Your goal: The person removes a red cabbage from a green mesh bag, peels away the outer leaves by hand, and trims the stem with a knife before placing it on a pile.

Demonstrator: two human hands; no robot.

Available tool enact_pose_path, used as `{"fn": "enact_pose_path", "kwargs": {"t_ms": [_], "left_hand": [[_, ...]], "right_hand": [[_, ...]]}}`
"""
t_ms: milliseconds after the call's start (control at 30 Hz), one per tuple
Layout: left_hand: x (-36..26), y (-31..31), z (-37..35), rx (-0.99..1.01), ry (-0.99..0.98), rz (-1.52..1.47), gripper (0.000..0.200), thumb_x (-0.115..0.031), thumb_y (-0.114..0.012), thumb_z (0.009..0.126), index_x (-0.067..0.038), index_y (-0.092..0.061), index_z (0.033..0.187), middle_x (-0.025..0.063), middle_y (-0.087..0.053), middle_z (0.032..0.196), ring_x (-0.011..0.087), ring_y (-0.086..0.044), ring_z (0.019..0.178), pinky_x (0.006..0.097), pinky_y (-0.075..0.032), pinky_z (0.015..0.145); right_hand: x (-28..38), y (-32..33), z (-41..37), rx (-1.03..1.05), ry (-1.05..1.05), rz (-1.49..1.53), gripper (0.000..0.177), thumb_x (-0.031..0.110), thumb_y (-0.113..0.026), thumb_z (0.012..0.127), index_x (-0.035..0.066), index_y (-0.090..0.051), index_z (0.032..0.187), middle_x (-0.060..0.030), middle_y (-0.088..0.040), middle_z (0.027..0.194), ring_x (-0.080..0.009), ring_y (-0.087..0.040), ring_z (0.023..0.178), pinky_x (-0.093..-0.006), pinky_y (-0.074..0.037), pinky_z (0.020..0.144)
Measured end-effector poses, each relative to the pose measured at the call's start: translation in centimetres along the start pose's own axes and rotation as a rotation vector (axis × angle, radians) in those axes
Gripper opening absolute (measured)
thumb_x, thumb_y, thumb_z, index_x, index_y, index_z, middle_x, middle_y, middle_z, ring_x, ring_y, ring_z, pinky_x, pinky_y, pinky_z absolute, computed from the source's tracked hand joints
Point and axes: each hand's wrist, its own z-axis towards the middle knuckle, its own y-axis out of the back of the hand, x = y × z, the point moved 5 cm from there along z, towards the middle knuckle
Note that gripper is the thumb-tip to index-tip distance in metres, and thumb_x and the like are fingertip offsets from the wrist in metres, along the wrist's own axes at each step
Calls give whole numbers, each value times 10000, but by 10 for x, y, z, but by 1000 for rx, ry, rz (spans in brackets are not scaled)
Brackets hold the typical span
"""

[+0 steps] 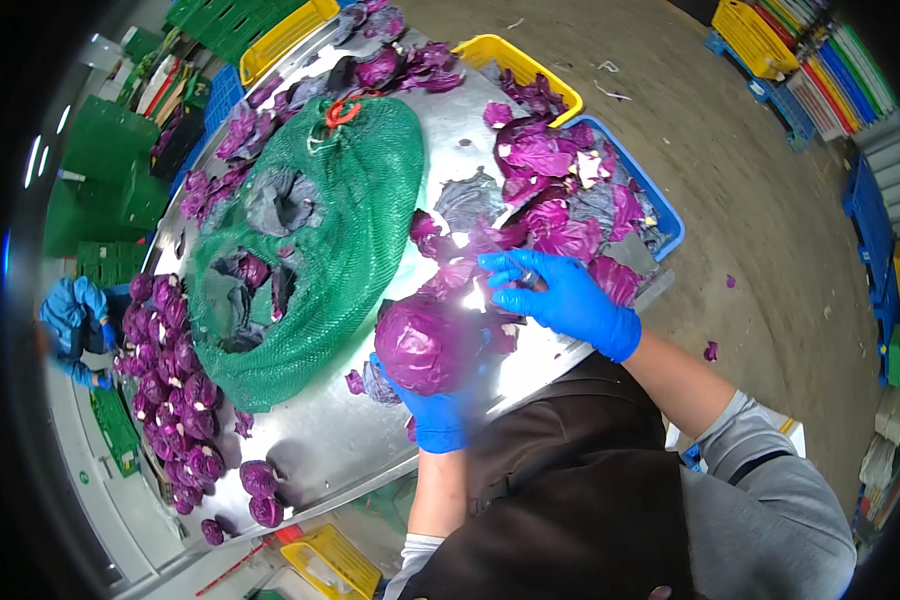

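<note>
My left hand (436, 410), in a blue glove, cups a round purple cabbage (425, 343) from below, just above the steel table (370, 440). My right hand (555, 295), also gloved in blue, is closed on a small knife (522, 272) right beside the top of the cabbage. Loose purple leaves (450, 270) lie on the table just beyond both hands.
A green net sack (340, 230) with cabbages lies across the table's middle. Trimmed cabbages (175, 400) are heaped at the left edge. A blue crate (660, 215) of leaf scraps and a yellow crate (515, 55) stand at right. A person in blue (75, 320) works at far left.
</note>
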Motion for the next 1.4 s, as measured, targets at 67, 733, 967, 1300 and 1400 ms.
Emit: {"fn": "enact_pose_path", "kwargs": {"t_ms": [67,733,967,1300,1400], "left_hand": [[-7,-7,1,125,30,-49,566,-534,-275,941,-120,-406,1303,102,-488,1296,264,-478,1175,448,-402,1004],[27,53,-24,-143,60,-908,779,-374,-746,740,-112,-382,1378,115,-406,1408,312,-395,1287,511,-296,1096],[14,46,-15,-123,-5,-821,706,-290,-706,784,-72,-386,1375,118,-422,1396,283,-421,1268,455,-306,1099],[-25,12,-5,-131,-133,-106,998,-230,-862,588,-11,-320,1397,131,-394,1387,228,-388,1271,369,-307,1086],[-8,-7,-7,-167,-187,315,1005,-222,-880,552,4,-353,1377,125,-417,1343,242,-423,1220,353,-335,1053]], "right_hand": [[0,-11,-2,27,-92,47,399,134,-653,862,45,-553,1238,-23,-632,1001,-96,-578,897,-260,-491,802],[-28,-51,-2,175,-507,417,295,80,-707,800,69,-527,1034,14,-503,677,-37,-393,412,-203,-301,339],[-12,-45,-10,348,-599,816,168,32,-605,806,107,-488,901,15,-449,569,-63,-417,384,-223,-294,315],[-21,7,13,-64,98,-193,425,171,-668,847,55,-525,1230,-74,-628,864,-64,-574,716,-237,-485,537],[-46,-21,1,127,-120,-392,587,284,-699,834,92,-465,1336,-96,-615,1104,-101,-582,854,-249,-503,676]]}}
